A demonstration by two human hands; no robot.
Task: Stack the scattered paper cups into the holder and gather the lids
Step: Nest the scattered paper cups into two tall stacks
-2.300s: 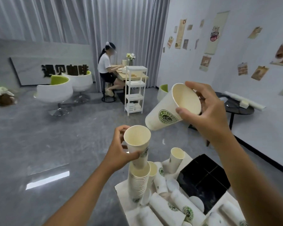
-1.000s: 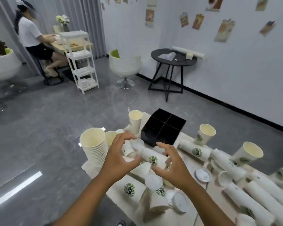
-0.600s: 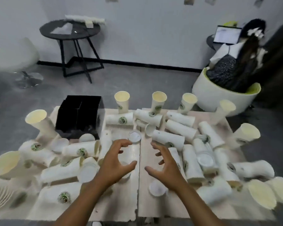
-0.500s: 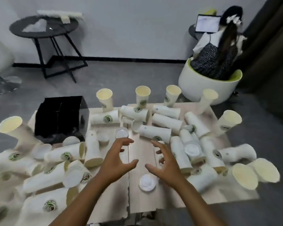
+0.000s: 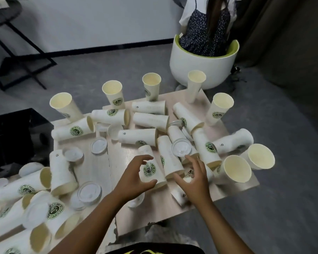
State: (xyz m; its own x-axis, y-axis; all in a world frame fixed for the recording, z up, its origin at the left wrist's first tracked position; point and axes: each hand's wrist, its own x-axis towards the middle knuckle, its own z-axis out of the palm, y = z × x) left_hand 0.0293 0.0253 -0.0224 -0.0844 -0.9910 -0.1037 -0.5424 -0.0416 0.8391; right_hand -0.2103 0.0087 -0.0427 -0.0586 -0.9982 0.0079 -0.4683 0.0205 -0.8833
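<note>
White paper cups with green logos cover the wooden table (image 5: pixel 118 162); several lie on their sides and several stand upright along the far edge, such as one cup (image 5: pixel 151 85). White lids lie among them, one (image 5: pixel 99 145) left of centre and one (image 5: pixel 181 148) on top of lying cups. The black holder (image 5: pixel 17 136) sits at the left edge. My left hand (image 5: pixel 134 178) hovers with curved, spread fingers around a lying cup (image 5: pixel 150 168), holding nothing. My right hand (image 5: pixel 193 178) is spread open above lying cups just to the right.
A white tub chair (image 5: pixel 204 65) with a seated person stands just beyond the table's far right corner. A black side table (image 5: pixel 8 52) is at the far left by the wall. The table's right edge drops to grey floor.
Both hands held cups 2.3 s ago and now hold nothing. The view has swung right from the cup stack to the table's right half, and both hands have reached forward over lying cups.
</note>
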